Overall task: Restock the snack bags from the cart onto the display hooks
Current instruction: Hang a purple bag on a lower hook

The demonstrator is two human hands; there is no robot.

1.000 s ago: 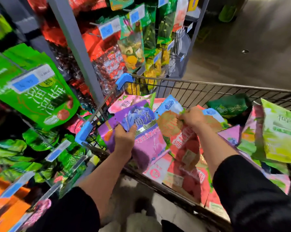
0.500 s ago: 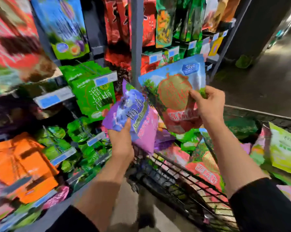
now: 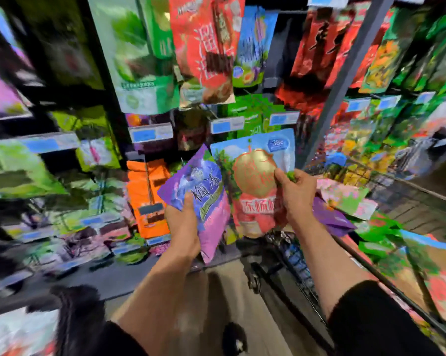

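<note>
Your left hand grips the purple bag, your right hand pinches the peach bag; both bags are held up before the hooks' hanging bags, cart at right.

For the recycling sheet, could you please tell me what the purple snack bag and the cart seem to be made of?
Purple snack bag: likely glossy plastic film, since it shines and bends softly in the left hand. Cart: apparently dark metal wire, seen as thin grid bars.
</note>
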